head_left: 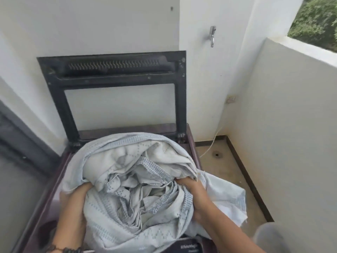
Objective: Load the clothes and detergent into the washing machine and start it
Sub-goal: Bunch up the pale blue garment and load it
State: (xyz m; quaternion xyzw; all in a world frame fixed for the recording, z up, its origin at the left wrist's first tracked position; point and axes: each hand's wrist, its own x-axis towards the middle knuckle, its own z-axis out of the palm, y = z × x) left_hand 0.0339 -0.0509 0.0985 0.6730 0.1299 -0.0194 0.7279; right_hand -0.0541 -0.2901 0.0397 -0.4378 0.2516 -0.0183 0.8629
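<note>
A big bundle of pale blue-grey patterned cloth [131, 183] sits over the open top of a dark maroon top-loading washing machine [191, 139]. Its black-framed lid [113, 70] stands upright against the wall. My left hand [76, 196] grips the bundle's left side, its fingers buried in the folds. On the right side my right hand [191, 189] grips the cloth, fingers tucked under a fold. A loose end of the cloth [228, 198] hangs over the machine's right edge. The drum is hidden under the cloth. No detergent is in view.
White walls close in behind and to the right, with a low parapet [291, 52]. A metal tap [212, 35] juts from the wall above the machine. A white hose [211, 143] and a floor drain [217, 154] lie on the tiled floor at right. Dark door frame at left.
</note>
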